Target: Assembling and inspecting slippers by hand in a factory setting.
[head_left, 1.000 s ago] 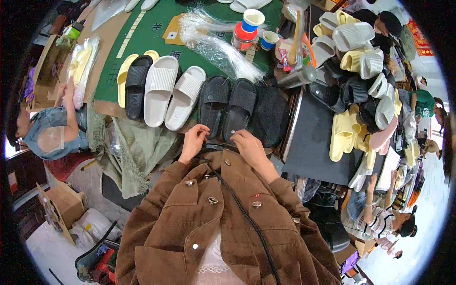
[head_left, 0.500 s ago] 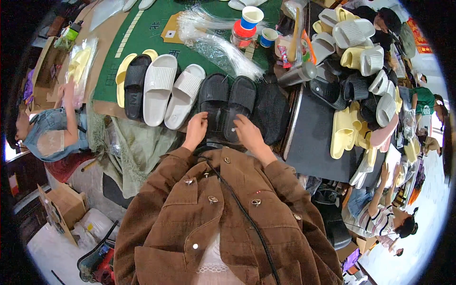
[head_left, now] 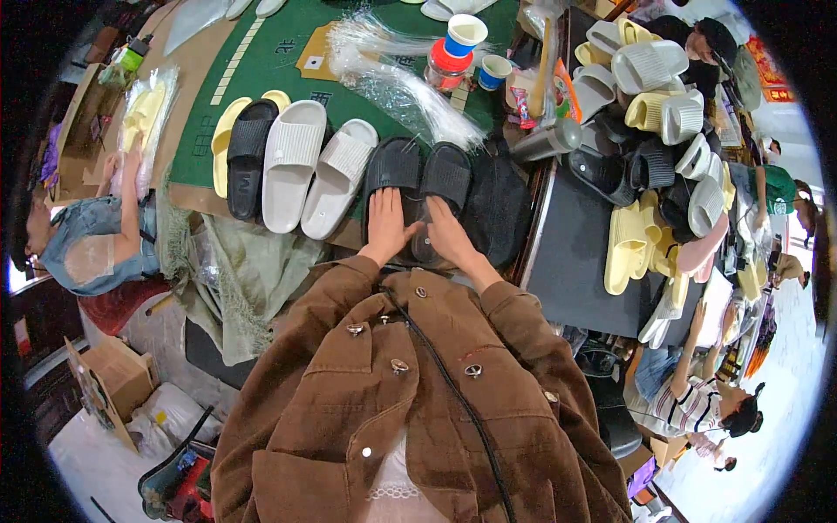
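In front of me, a pair of black slide sandals lies side by side on the table edge, toes pointing away. My left hand point(head_left: 391, 225) is flat on the left black slide point(head_left: 392, 163), fingers stretched forward to the rear edge of its strap. Over the footbed of the right black slide point(head_left: 446, 171) lies my right hand point(head_left: 447, 232), fingers extended and their tips by the strap. Neither hand grips anything. To the left stand a pair of light grey slides point(head_left: 295, 164) and a black slide point(head_left: 251, 166) beside yellow ones point(head_left: 228, 144).
A bundle of clear plastic strips point(head_left: 418, 91) lies beyond the black pair, next to a red-lidded jar point(head_left: 446, 65) and paper cups. Piled slides point(head_left: 649, 65) cover the dark table at right. One person point(head_left: 100, 244) works at left, another point(head_left: 697, 397) at right.
Both hands have moved forward onto the black slides. My left hand's fingers, curled before, are now stretched toward the strap.
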Motion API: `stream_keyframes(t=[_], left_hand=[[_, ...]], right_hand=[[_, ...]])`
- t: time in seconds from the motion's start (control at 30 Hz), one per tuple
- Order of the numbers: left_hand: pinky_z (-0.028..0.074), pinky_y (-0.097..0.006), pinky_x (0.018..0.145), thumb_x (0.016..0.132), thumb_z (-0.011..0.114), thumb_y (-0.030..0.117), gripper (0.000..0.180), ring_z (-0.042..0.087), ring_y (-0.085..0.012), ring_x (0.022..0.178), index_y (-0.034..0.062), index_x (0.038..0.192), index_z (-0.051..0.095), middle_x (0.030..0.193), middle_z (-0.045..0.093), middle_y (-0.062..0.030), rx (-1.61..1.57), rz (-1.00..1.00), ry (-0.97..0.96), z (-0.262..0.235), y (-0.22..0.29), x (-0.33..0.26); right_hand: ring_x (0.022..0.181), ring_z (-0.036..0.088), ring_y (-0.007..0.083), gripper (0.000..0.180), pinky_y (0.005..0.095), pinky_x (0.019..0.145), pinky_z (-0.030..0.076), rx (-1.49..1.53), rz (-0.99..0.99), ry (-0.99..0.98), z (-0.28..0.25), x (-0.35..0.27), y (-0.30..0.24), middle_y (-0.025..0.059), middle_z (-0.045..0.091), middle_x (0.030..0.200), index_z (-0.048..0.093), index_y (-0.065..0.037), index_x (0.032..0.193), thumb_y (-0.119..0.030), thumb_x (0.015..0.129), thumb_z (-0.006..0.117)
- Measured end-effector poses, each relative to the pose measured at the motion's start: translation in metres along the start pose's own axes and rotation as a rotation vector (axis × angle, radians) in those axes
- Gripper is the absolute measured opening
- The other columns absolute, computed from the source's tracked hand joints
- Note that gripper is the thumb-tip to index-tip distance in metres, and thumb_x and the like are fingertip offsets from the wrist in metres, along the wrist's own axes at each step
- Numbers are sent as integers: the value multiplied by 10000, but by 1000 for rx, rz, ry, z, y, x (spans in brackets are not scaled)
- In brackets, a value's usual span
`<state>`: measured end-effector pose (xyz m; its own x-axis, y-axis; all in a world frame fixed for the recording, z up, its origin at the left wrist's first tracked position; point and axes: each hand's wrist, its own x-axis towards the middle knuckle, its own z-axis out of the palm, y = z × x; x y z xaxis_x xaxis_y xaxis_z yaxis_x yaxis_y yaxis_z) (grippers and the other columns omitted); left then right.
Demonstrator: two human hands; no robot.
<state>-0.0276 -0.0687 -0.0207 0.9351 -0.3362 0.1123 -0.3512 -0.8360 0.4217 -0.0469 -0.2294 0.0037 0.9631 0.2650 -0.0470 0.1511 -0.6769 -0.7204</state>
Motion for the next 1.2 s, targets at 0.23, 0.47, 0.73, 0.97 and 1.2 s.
stream_keyframes(t=[0.23, 0.47, 0.73, 0.97, 1.2], left_hand=[[344, -435, 842, 657, 722, 378, 707, 433, -366, 953, -62, 1114, 410, 1058, 453, -198, -95, 36, 70, 8, -3, 12], [329, -441, 871, 666, 704, 434, 683, 433, -338, 1006, -47, 1084, 458, 1074, 476, -174, -122, -8, -7, 7, -1, 19], [349, -439, 837, 713, 680, 367, 533, 466, -332, 964, -21, 1023, 487, 1014, 505, -157, -48, -23, 4, 14, -3, 20], [335, -480, 897, 746, 642, 313, 426, 488, -336, 985, -9, 999, 522, 996, 539, -165, 34, -75, -66, 18, 4, 27], [297, -492, 934, 780, 597, 366, 380, 520, -329, 949, -10, 832, 609, 900, 596, -178, 62, -178, -70, 34, 1, 32]], right_hand=[[1188, 350, 412, 515, 401, 965, 349, -38, 46, -69, -12, 2, -5, 268, 326, 1294, 311, 87, 1264, -9, 786, 476], [1190, 331, 423, 542, 398, 989, 320, -65, 58, -158, -5, 11, 5, 292, 322, 1272, 294, 126, 1249, 22, 740, 449], [1220, 278, 443, 573, 398, 1020, 275, 102, 166, -200, 2, 13, 9, 322, 285, 1285, 256, 122, 1272, -10, 745, 440], [1309, 158, 392, 635, 385, 1070, 175, 139, 86, -282, 2, 11, 15, 295, 180, 1383, 168, 79, 1345, -41, 789, 450], [1225, 345, 324, 455, 377, 995, 313, 163, -39, -249, -21, 1, 1, 189, 359, 1318, 389, -7, 1259, -13, 813, 476]])
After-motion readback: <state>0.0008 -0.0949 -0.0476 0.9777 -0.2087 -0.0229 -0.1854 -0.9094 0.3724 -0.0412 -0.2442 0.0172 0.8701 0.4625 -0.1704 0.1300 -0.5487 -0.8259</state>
